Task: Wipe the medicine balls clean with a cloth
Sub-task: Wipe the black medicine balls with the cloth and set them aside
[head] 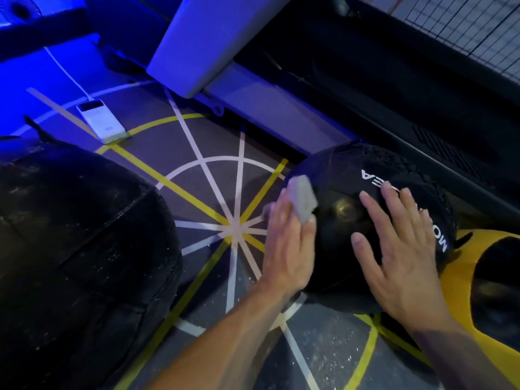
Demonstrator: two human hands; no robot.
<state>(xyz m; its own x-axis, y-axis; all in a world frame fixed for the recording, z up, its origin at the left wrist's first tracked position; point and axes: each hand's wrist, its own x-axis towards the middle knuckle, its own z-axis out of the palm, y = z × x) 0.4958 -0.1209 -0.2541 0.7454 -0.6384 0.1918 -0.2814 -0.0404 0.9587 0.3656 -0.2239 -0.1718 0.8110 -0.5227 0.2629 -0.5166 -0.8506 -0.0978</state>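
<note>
A black medicine ball (346, 220) with white lettering rests on the floor at centre right. My left hand (289, 243) presses a small grey cloth (302, 201) against the ball's left side, fingers wrapped on the cloth. My right hand (399, 246) lies flat on top of the ball with fingers spread, holding nothing. A much larger black ball (78, 249), dusty with white specks, fills the lower left.
The floor (213, 175) carries white and yellow radiating lines. A white power bank (101, 121) with a cable lies at upper left. A pale bench or panel (202, 43) leans above. A yellow and black object (484, 277) sits at right, dark equipment behind.
</note>
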